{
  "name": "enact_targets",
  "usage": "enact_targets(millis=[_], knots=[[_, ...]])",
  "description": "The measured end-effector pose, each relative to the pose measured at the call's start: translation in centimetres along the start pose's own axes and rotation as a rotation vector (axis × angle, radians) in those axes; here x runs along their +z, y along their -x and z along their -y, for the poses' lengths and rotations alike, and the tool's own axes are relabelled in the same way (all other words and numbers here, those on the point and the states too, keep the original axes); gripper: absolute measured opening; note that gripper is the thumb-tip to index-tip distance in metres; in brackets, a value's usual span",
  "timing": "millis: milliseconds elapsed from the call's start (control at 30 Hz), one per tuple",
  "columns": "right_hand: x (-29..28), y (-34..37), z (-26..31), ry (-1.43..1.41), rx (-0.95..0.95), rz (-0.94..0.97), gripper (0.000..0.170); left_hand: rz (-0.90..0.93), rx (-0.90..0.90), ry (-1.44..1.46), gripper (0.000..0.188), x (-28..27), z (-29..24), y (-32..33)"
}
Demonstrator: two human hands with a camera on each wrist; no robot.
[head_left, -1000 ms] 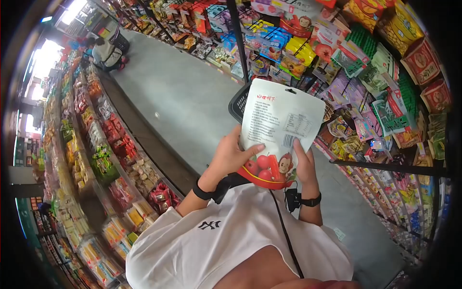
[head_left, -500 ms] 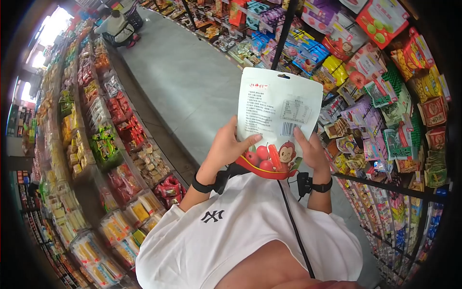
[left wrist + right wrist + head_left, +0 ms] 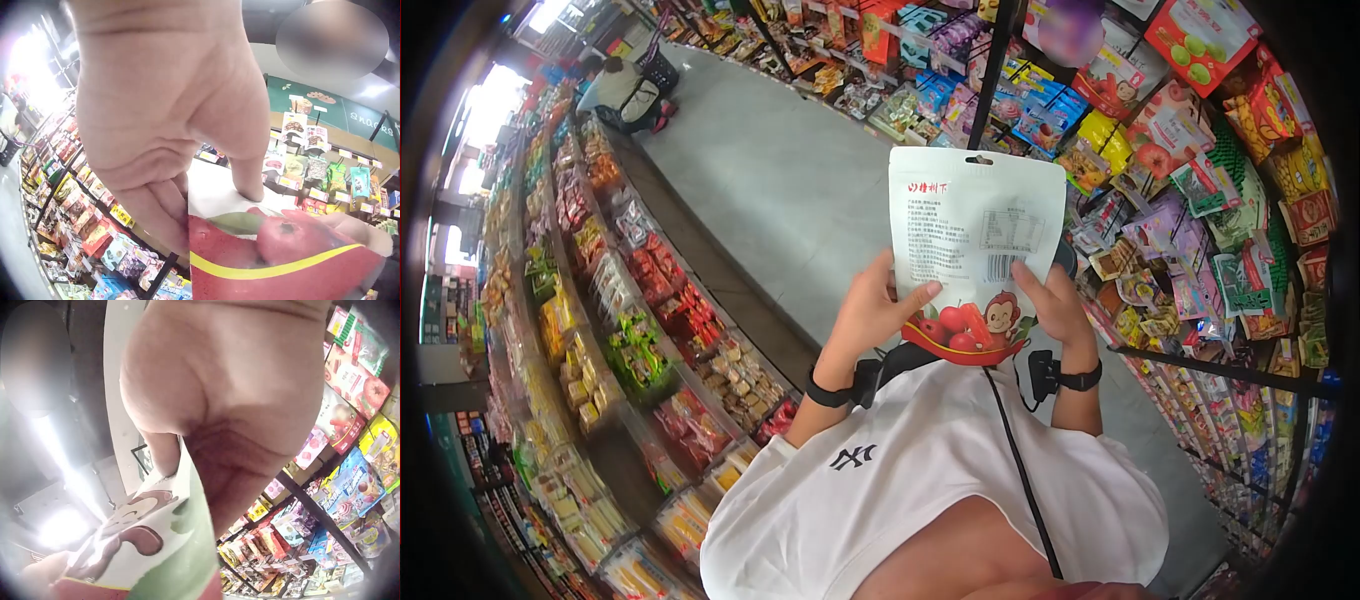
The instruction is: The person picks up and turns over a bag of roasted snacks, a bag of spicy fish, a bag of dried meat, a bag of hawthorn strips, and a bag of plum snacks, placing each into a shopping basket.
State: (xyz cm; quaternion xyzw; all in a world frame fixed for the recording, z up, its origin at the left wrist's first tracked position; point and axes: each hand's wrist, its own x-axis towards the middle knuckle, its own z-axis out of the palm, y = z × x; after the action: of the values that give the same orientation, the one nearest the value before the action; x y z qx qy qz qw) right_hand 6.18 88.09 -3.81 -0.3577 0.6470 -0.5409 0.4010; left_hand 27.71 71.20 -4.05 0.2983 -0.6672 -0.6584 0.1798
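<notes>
A white snack pouch [image 3: 975, 215] is held upright in front of the chest, its printed back with text, a table and a barcode facing the head camera. Red fruit and a monkey face decorate its bottom. My left hand [image 3: 872, 312] grips the lower left edge, thumb on the near face. On the lower right edge, my right hand [image 3: 1055, 312] pinches it, thumb beside the barcode. In the left wrist view the left hand [image 3: 169, 106] has its fingers behind the pouch [image 3: 269, 250]; the right wrist view shows the right hand [image 3: 228, 394] on the pouch's [image 3: 169, 550] other edge.
Shelves of packaged snacks [image 3: 645, 345] curve along the left. Hanging bags [image 3: 1165, 225] fill a rack on the right, with a black post [image 3: 992, 75]. A grey floor aisle [image 3: 750, 150] runs between them, where a person [image 3: 622, 92] crouches near a dark basket [image 3: 660, 72].
The pouch has turned from a tilt to nearly upright and squarer to the head camera. Both hands keep their hold on it. The head view has shifted slightly.
</notes>
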Motion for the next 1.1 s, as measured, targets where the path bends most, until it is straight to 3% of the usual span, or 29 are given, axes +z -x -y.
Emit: enact_targets(millis=[200,400,567,767,800,900,1100], knots=[[-4.5,-3.9,0.2,0.070,-0.057,-0.021,0.043,0.084,0.013,-0.030,0.042,1.3,-1.9,-5.8],[-9.5,-6.6,-0.8,0.051,-0.128,-0.115,0.040,0.188,0.069,-0.254,0.031,3.5,-3.5,-12.7],[-12.7,-7.7,-2.9,0.080,-0.108,-0.172,0.039,0.125,0.235,-0.282,0.031,6.0,-3.4,-17.3],[-14.2,-7.5,-3.9,0.071,-0.103,-0.263,0.040,0.111,0.249,-0.233,0.030,8.2,-3.8,-19.6],[-14.8,-7.5,-4.0,0.020,0.000,-0.201,0.039,0.107,0.234,-0.255,0.030,8.3,-4.1,-19.8],[-15.3,-7.6,-4.2,0.026,0.035,-0.206,0.039,0.190,0.150,-0.341,0.031,8.0,-4.0,-20.9],[-15.3,-7.3,-5.0,-0.010,-0.006,-0.307,0.040,0.212,0.261,-0.294,0.030,9.1,-4.8,-22.2]])
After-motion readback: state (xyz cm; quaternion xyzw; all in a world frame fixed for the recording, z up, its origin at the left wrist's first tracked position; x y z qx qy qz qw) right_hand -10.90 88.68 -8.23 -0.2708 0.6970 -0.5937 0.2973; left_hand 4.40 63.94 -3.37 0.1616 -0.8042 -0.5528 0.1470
